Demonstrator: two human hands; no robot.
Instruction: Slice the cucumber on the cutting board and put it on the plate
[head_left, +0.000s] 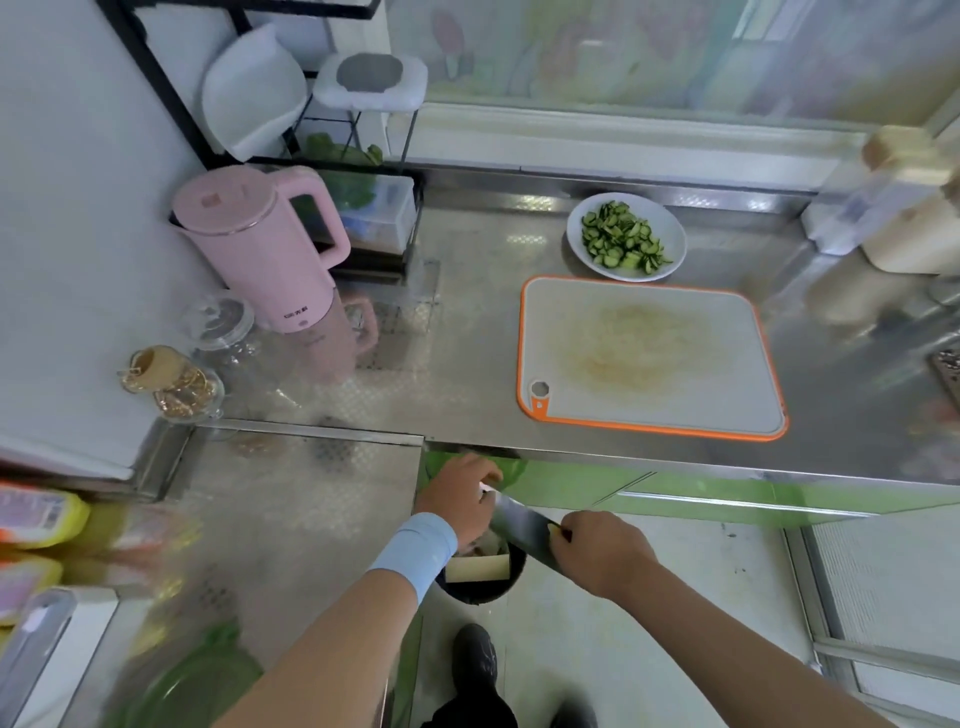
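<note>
Right hand grips a knife over a bin, left hand touches its blade, grip unclear; cucumber slices lie on the plate beside the cutting board

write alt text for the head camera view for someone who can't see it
A person's right hand grips a knife over a dark bin while the left hand touches its blade. On the counter, cucumber slices lie on a white plate behind the orange-rimmed cutting board, with a pink kettle further left.
</note>
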